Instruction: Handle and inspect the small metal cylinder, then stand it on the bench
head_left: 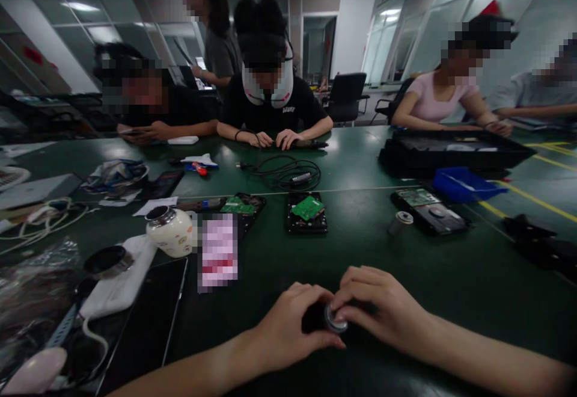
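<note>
Between my two hands, near the table's front edge, is a small round metal piece (pixel 336 320) with a silvery rim; its exact kind is unclear. My left hand (pixel 288 325) curves around it from the left, thumb below and forefinger above. From the right, my right hand (pixel 383 304) pinches at its upper side with thumb and fingertips. Its far side is hidden by my fingers. Ahead lies a black hard drive (pixel 293 224) with a green circuit board (pixel 308 207) on top. A small metal cylinder (pixel 399 224) with a silver top stands to the right, beside another hard drive (pixel 444 221).
Left of my hands are a black-screened tablet (pixel 144 319), a cream jar (pixel 169 234) and a pixelated pink packet (pixel 219 252). A blue bin (pixel 466 184) and black tray (pixel 460 156) sit at right. Opposite, a person (pixel 274 96) handles a black corded tool (pixel 311 144); other people sit alongside.
</note>
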`<action>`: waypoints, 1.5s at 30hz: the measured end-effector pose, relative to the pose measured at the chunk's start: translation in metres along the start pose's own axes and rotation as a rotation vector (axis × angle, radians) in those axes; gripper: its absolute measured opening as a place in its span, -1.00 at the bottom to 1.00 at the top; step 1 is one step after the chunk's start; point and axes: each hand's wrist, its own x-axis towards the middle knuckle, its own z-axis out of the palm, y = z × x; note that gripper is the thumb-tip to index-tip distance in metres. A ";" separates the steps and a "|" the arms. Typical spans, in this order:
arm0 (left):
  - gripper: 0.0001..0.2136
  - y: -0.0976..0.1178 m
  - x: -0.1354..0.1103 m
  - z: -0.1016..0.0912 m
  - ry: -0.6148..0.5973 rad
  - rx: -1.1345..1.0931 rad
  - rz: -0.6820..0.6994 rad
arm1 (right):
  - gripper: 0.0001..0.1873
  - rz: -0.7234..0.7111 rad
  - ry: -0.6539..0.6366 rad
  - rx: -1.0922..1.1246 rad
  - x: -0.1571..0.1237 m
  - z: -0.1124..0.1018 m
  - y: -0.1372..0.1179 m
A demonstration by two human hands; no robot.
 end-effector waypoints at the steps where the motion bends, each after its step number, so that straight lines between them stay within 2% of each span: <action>1: -0.61 0.000 0.000 0.000 -0.001 -0.001 0.001 | -0.84 0.009 -0.010 0.006 0.000 -0.001 0.000; 8: -0.60 -0.001 0.001 0.000 -0.004 0.002 -0.002 | -0.84 0.110 -0.051 0.032 0.000 -0.001 -0.004; 12: -0.59 -0.003 0.000 0.002 -0.001 -0.009 -0.007 | -0.73 0.187 -0.024 0.034 0.002 0.002 -0.005; 16: -0.57 -0.003 0.000 0.002 0.007 -0.010 -0.001 | -0.65 0.187 0.018 0.020 0.004 0.006 -0.004; 20: -0.57 -0.002 0.001 0.001 0.002 -0.005 -0.007 | -0.67 0.148 0.015 0.033 0.002 0.005 -0.001; 25: -0.60 0.000 0.001 0.000 -0.005 0.003 -0.019 | -0.84 0.005 -0.093 0.021 0.002 -0.002 -0.003; 27: -0.62 0.001 0.001 0.000 -0.011 0.000 -0.023 | -0.86 -0.045 -0.072 -0.006 0.002 -0.006 -0.004; 29: -0.62 0.001 0.001 0.000 -0.008 -0.008 -0.027 | -0.85 -0.055 0.005 0.014 0.002 -0.014 -0.003; 33: -0.61 0.004 0.002 -0.002 -0.013 -0.031 -0.031 | -0.83 0.113 0.180 0.002 -0.007 -0.037 0.020; 37: -0.60 0.005 0.002 -0.003 -0.034 -0.051 -0.048 | -0.80 0.308 0.137 -0.097 -0.030 -0.043 0.060; 39: -0.60 0.005 0.002 -0.003 -0.037 -0.060 -0.055 | -0.78 0.324 0.098 -0.119 -0.041 -0.039 0.076; 41: -0.60 0.005 0.001 -0.003 -0.037 -0.063 -0.064 | -0.75 0.321 0.112 -0.122 -0.049 -0.034 0.086; 45: -0.61 0.006 0.002 -0.003 -0.034 -0.055 -0.072 | -0.73 0.311 0.138 -0.105 -0.053 -0.029 0.091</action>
